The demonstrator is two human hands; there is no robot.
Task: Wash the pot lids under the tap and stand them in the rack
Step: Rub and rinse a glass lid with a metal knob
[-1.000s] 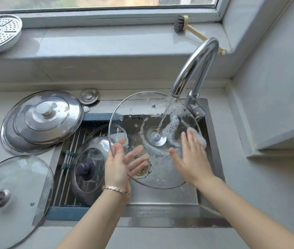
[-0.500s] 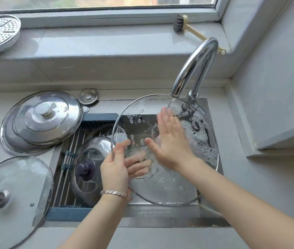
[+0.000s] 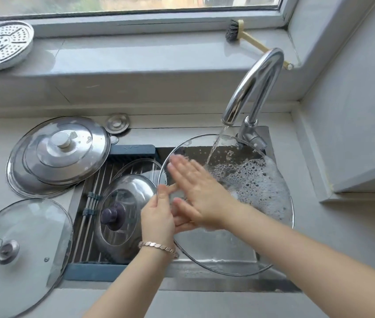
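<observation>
A large glass lid (image 3: 246, 244) with a metal rim is held tilted over the sink, with soap foam on its right half. Water from the chrome tap (image 3: 254, 88) runs onto its upper part. My left hand (image 3: 159, 216) grips the lid's left rim, thumb on top and fingers behind the glass. My right hand (image 3: 198, 191) lies flat on the lid's inner face with its fingers straight. Another lid with a dark knob (image 3: 122, 212) rests on the roll-up rack (image 3: 90, 203) over the sink's left part.
Stacked steel lids (image 3: 60, 154) and a glass lid (image 3: 19, 251) lie on the counter to the left. A small steel disc (image 3: 117, 123) sits behind them. A perforated steamer plate (image 3: 1, 44) and a brush (image 3: 248, 37) rest on the window sill.
My right hand has swept from the lid's right edge across the glass to its left part. The lid has tilted and come nearer, and the foam has gathered on the right.
</observation>
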